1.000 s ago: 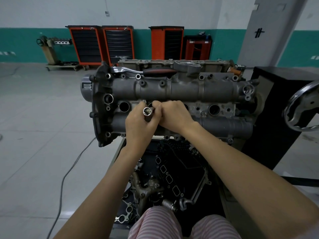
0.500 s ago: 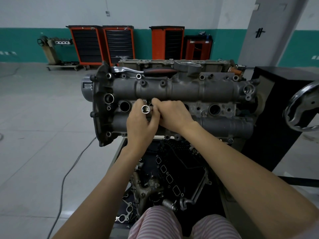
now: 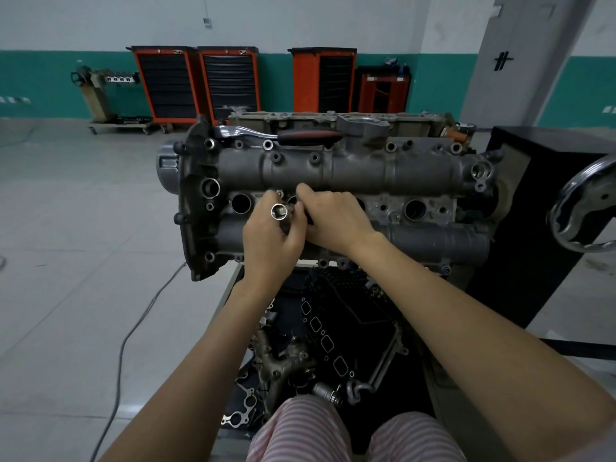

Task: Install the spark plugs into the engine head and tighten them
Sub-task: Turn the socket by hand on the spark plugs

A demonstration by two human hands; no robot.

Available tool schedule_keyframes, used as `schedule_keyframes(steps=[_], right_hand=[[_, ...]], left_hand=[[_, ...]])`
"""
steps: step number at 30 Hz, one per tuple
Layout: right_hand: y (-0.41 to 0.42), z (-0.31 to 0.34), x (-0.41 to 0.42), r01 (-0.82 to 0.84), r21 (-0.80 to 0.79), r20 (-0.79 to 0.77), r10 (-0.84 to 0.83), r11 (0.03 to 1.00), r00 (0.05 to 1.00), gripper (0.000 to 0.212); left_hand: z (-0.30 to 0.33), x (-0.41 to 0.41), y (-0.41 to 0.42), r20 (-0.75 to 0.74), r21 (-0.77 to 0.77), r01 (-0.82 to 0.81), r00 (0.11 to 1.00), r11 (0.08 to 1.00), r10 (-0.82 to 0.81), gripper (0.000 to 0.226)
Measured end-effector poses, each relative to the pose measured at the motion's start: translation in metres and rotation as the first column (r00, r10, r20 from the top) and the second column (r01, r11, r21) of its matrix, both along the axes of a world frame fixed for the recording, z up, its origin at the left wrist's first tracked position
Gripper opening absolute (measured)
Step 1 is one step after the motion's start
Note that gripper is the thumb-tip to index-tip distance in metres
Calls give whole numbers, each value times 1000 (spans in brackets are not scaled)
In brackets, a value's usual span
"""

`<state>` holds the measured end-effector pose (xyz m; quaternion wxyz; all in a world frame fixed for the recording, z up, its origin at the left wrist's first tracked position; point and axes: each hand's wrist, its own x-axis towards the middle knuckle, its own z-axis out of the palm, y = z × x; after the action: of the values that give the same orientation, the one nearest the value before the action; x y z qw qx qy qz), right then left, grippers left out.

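Both forearms reach forward over the engine head (image 3: 333,175), hands meeting at the row of plug wells. The left hand (image 3: 271,241) curls round a chrome socket (image 3: 279,212), its open end facing the camera. The right hand (image 3: 336,218) is knuckles up, fingers bent toward the second well beside the socket; whether it pinches a spark plug I cannot tell. A ratchet (image 3: 276,133) lies on the head's top edge. Orange tool cabinets (image 3: 196,81) line the teal wall, grey tile floor around
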<state>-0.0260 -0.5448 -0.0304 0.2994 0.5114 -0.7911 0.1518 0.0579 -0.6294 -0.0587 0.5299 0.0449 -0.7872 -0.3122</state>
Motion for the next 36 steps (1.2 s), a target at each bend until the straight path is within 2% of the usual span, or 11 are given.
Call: schedule_keyframes(steps=[4,9,11,15,17,22,25,29,32,36], right_hand=[[2,2,1,-2,-15,6,2,1000,1000,14],[2,2,3,20,-91,26,-18,996,999,17],[2,2,3,29,-55,20,-28,998,999,14],[0,0,-2,30,-12,20,-30,999,999,22],[0,0,-1,23,-11,8,-23,1000,1000,16],[3,2,0,7,-70,57,-3,997,998,7],[4,1,-1,50,-52,44,-47,997,998,13],[2,0,-2,32,-32,63,-30,999,998,10],[0,0,-3,41,8,51,-41,999,998,24],[0,-1,-4,27,5,-8,-27,1000,1000,12]], left_hand=[[0,-1,0,19,10,-20,1000,1000,19,27],[5,-3,0,33,-1,-66,997,998,66,45],[4,-2,-1,35,-17,-62,997,998,63,40],[0,-1,-1,21,2,-15,1000,1000,15,27],[-1,-1,-1,19,16,-9,1000,1000,9,25],[1,-3,-1,42,-2,-33,999,999,33,36],[2,-3,-3,21,7,-4,1000,1000,4,46],[1,-2,-4,54,-36,-28,998,999,30,44],[1,0,-3,34,-53,-20,999,998,22,39],[0,1,-1,20,-36,-3,1000,999,4,43]])
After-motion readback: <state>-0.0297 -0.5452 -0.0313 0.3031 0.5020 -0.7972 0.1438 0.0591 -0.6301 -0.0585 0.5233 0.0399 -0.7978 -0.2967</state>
